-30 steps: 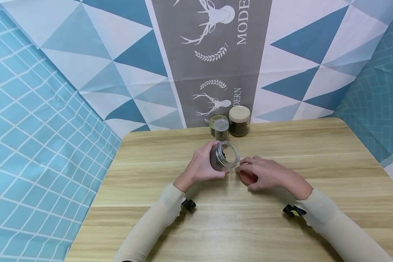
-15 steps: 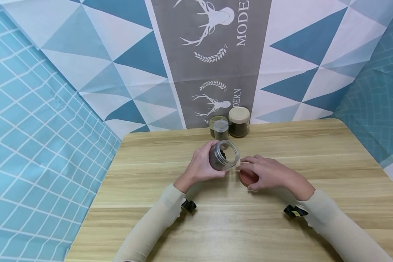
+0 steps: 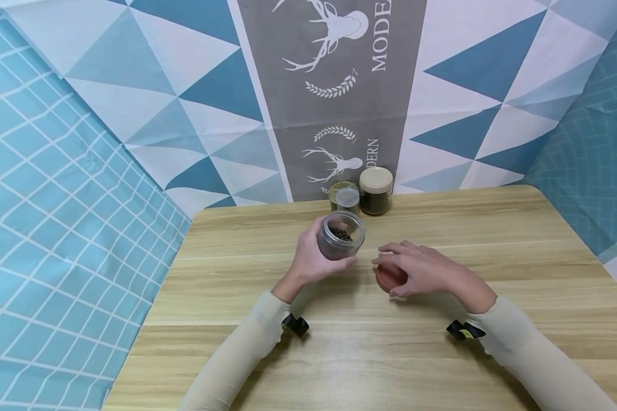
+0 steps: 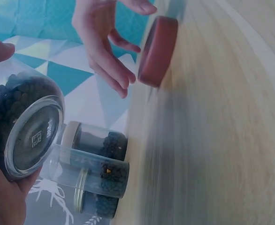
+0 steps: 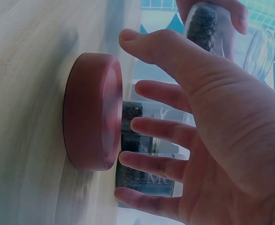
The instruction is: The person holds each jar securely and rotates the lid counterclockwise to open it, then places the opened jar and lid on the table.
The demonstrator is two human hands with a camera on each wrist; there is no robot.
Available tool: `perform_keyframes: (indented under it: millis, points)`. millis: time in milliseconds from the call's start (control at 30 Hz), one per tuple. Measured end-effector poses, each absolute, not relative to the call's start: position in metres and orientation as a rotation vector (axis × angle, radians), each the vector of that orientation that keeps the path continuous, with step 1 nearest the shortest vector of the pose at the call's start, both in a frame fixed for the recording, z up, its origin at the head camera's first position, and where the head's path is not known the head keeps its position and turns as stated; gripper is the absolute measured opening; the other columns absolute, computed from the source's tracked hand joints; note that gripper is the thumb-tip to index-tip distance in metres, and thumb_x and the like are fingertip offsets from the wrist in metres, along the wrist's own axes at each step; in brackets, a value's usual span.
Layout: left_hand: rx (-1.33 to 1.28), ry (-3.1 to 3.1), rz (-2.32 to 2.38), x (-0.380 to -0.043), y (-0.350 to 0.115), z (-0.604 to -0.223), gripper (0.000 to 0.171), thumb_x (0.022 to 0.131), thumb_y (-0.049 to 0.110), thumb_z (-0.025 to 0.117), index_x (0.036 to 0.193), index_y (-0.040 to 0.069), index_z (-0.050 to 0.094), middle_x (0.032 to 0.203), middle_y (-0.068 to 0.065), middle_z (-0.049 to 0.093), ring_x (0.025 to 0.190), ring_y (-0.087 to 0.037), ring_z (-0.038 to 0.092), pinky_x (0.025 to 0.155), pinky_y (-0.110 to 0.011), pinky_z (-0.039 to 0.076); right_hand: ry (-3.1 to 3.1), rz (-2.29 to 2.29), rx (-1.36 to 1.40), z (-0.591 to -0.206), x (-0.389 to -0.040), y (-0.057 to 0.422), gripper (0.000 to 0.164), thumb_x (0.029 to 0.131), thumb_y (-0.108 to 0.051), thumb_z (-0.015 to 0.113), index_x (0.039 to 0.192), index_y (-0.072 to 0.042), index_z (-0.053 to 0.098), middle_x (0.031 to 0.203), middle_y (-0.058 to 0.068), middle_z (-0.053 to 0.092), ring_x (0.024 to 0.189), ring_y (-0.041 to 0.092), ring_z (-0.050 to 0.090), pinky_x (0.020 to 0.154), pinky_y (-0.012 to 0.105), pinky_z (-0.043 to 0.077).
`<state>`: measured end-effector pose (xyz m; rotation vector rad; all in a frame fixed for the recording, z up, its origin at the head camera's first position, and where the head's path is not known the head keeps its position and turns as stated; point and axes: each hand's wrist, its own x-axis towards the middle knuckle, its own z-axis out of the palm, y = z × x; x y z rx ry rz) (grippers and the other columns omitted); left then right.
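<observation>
My left hand (image 3: 308, 257) grips a clear jar (image 3: 333, 249) of small dark beans, held above the table with its uncovered mouth tipped slightly. In the left wrist view the jar's round base (image 4: 33, 137) shows. A shallow round reddish-brown dish (image 3: 389, 281) rests on the table to the right of the jar. My right hand (image 3: 427, 273) is over the dish. Its fingers are spread around and above the dish, apart from it in the right wrist view, where the dish's side wall (image 5: 86, 112) shows. The dish's inside is mostly hidden.
Against the back wall stand a jar with a cream lid (image 3: 376, 188), a narrow jar with a clear lid (image 3: 347, 201) and a gold-lidded jar (image 3: 334, 197), partly hidden. Dark contents show in them. The wooden table (image 3: 308, 365) meets patterned cloth walls.
My left hand has moved the jar up and left, away from the dish, and turned it more upright. My right hand has eased slightly off the dish, which stays in place.
</observation>
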<state>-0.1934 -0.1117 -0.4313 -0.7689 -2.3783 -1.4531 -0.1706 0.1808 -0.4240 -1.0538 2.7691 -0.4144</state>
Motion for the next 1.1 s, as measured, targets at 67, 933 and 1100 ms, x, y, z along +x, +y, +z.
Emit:
perform_keyframes:
  millis: [67,933,1100]
  points:
    - [-0.731,-2.366,-1.490,-0.193,-0.112,-0.430,0.088,0.070,0.021,0.101,0.146,0.000,0.062,0.130,-0.017,0.080,0.122,-0.033,0.077,0.112,-0.042,0.062,2.771,-0.413,-1.047,-0.424,-0.170,0.181,0.074,0.084,-0.044,0.095,0.150,-0.021,0.072,0.161,0.018,0.063,0.132,0.041,0.066,0.086,0.051,0.064]
    - [-0.730,-2.392,-1.770,-0.193,-0.105,-0.439,0.095,0.069,0.007,0.106,0.146,0.002,0.051,0.142,-0.014,0.077,0.136,-0.029,0.072,0.124,-0.035,0.054,2.814,-0.420,-1.075,-0.416,-0.174,0.188,0.072,0.085,-0.048,0.094,0.148,-0.020,0.073,0.160,0.019,0.064,0.132,0.041,0.067,0.086,0.051,0.064]
    - [-0.721,-2.423,-1.763,-0.191,-0.105,-0.444,0.097,0.068,0.007,0.107,0.148,0.003,0.051,0.142,-0.012,0.078,0.136,-0.029,0.072,0.125,-0.036,0.052,2.809,-0.427,-1.089,-0.416,-0.174,0.187,0.074,0.084,-0.050,0.094,0.148,-0.020,0.073,0.159,0.019,0.065,0.132,0.042,0.068,0.086,0.051,0.064]
